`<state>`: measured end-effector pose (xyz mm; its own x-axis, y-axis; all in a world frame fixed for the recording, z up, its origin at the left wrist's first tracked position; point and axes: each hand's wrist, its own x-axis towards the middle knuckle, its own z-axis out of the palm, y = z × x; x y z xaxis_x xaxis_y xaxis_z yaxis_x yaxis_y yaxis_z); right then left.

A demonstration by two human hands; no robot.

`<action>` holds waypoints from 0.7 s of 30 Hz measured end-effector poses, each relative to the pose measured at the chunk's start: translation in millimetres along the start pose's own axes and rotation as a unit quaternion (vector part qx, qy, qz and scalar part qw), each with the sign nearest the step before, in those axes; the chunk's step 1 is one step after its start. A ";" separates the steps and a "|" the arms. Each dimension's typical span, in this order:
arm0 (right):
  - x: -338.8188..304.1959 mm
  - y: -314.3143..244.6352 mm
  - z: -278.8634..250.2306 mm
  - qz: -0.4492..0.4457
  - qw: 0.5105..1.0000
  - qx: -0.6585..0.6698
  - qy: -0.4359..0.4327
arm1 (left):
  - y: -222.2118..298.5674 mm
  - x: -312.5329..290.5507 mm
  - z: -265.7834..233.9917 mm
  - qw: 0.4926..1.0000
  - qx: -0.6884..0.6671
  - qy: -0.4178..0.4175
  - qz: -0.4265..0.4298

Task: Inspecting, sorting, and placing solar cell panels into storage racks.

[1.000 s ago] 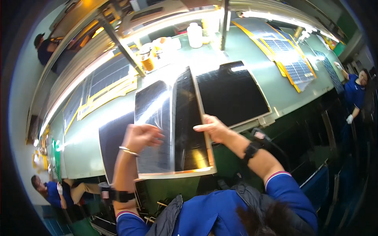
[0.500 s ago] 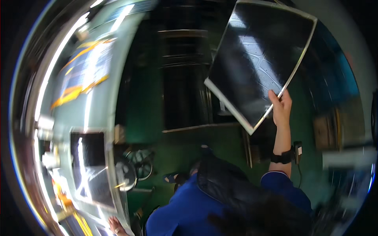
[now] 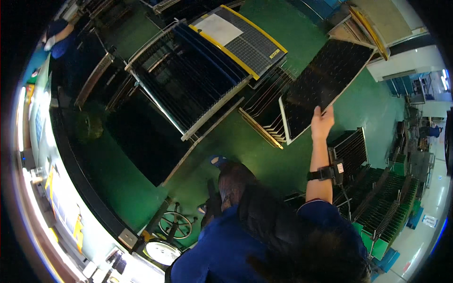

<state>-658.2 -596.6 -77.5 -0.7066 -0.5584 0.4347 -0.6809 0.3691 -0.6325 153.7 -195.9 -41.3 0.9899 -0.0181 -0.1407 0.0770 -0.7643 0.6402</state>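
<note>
The right hand (image 3: 322,123) is raised at arm's length and closed on the near edge of a dark rectangular panel (image 3: 325,78) with a pale frame — the fingers lie on its face and the thumb seems to sit behind the rim, though the view is too warped to be sure. The panel runs up and away from the grip, tilted, its far corner toward a rack of yellow-edged boards (image 3: 370,21). Just left of the grip stands a slotted rack (image 3: 264,111) holding thin panels on edge, and further left a larger rack of dark panels (image 3: 188,80) topped by a yellow-trimmed grid board (image 3: 245,35). Below the grip, on the wrist, a black strap (image 3: 325,173) is buckled on. Green floor (image 3: 264,155) lies under the arm. The left hand is out of sight — its grip cannot be seen. A person in blue (image 3: 59,35) works far off to the left.
</note>
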 end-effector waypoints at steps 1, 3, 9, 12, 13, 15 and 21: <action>-5.9 40.0 20.2 0.038 0.998 -0.059 -0.006 | 10.5 -0.3 4.1 1.000 0.015 0.000 0.014; -22.7 69.2 50.6 0.150 0.986 -0.056 -0.043 | 30.6 -3.6 4.6 0.998 0.043 0.004 0.038; -68.8 154.9 124.3 0.179 0.983 -0.021 -0.036 | 82.0 -13.8 9.9 0.988 0.114 0.017 0.100; -75.0 164.8 141.1 0.188 0.981 -0.029 -0.042 | 98.8 -18.2 8.7 0.983 0.138 0.027 0.120; -74.2 163.9 143.1 0.222 0.973 -0.030 -0.060 | 104.5 -20.0 6.3 0.981 0.144 0.030 0.124; -73.3 168.7 148.3 0.220 0.974 -0.024 -0.057 | 115.9 -22.3 10.1 0.978 0.154 0.035 0.136; -65.1 177.5 159.5 0.224 0.973 -0.005 -0.054 | 134.7 -28.6 26.2 0.970 0.183 0.039 0.155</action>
<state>-702.3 -613.2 -320.3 -0.9090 -0.4141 0.0470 -0.3115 0.6001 -0.7368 132.6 -315.2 29.2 0.9656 -0.2463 0.0833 -0.2599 -0.9079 0.3289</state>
